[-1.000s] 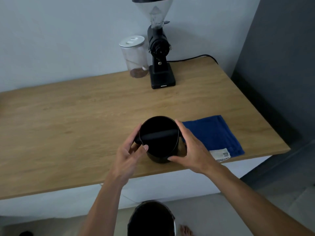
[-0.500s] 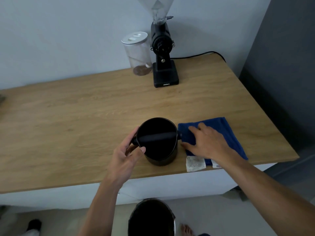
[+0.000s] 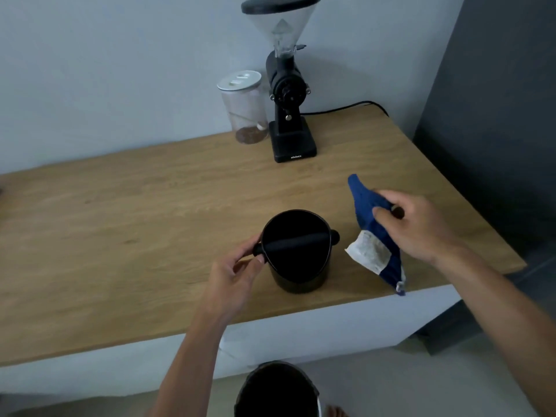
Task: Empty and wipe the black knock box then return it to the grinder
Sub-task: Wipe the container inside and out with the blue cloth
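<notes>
The black knock box stands upright near the front edge of the wooden counter, its bar lying across the open top. My left hand pinches the left end of that bar at the rim. To the right, my right hand holds a blue cloth lifted off the counter, its white label hanging down. The black coffee grinder stands at the back against the wall.
A clear jar with a white lid and some coffee in it stands left of the grinder. A black cable runs from the grinder to the right. A dark bin sits on the floor below the counter's edge.
My right hand left the knock box, went onto the blue cloth and has lifted it off the counter. My left hand stays on the bar's end.
</notes>
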